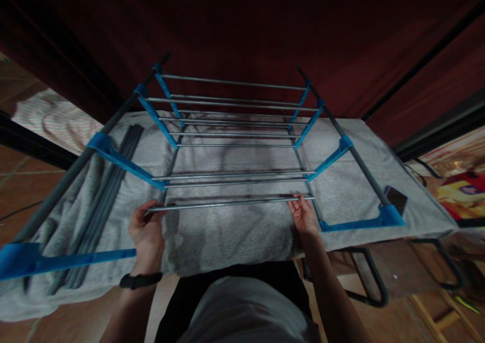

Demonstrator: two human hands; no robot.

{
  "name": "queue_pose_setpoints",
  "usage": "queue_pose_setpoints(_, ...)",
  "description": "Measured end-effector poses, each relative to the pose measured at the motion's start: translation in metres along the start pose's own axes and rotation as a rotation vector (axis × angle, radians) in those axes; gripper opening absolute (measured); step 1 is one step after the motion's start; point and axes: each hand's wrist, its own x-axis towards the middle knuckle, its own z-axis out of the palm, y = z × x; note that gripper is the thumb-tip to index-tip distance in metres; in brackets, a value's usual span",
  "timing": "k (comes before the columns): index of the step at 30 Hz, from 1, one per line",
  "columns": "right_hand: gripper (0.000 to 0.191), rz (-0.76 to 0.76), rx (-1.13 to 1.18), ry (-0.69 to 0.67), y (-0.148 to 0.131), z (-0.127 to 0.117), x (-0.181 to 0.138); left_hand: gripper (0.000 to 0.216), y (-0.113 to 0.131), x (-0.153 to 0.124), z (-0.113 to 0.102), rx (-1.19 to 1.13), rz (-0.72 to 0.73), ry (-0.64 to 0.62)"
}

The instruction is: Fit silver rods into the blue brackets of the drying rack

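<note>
A thin metal rod (227, 203) stretches level between my two hands. Near its left end, my left hand (147, 227) has fingers closed around it; a dark band circles that wrist. My right hand (302, 214) pinches the rod close to its right end. Around them lies a rack frame of grey tubes (366, 174) with blue plastic brackets (127, 165), on its back. Several other metal rods (235, 103) span the brackets farther off. The nearest blue brackets, left (87, 258) and right (356, 225), have no rod between them. My left hand hides the inner end of the left one.
A pale grey towel (227, 242) covers the work surface. Several loose grey tubes (104, 216) lie at the left. A phone-like dark object (396, 200) rests beside the right bracket. Dark red fabric (242, 25) hangs behind. A metal-framed chair (369, 277) stands at lower right.
</note>
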Motion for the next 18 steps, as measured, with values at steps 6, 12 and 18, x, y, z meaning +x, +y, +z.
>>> queue_pose_setpoints(6,0.011,-0.006,-0.009,0.013,0.0,0.002,0.001,0.038,0.012,-0.009,0.001,-0.335,-0.18,0.002)
queue_pose_setpoints(12,0.014,-0.016,-0.026,0.007,0.001,0.0,0.001,0.033,0.015,-0.012,0.002,-0.392,-0.19,-0.052)
queue_pose_setpoints(18,0.016,-0.028,-0.032,-0.001,0.002,-0.003,0.002,0.016,0.016,-0.018,0.011,-0.471,-0.376,-0.069)
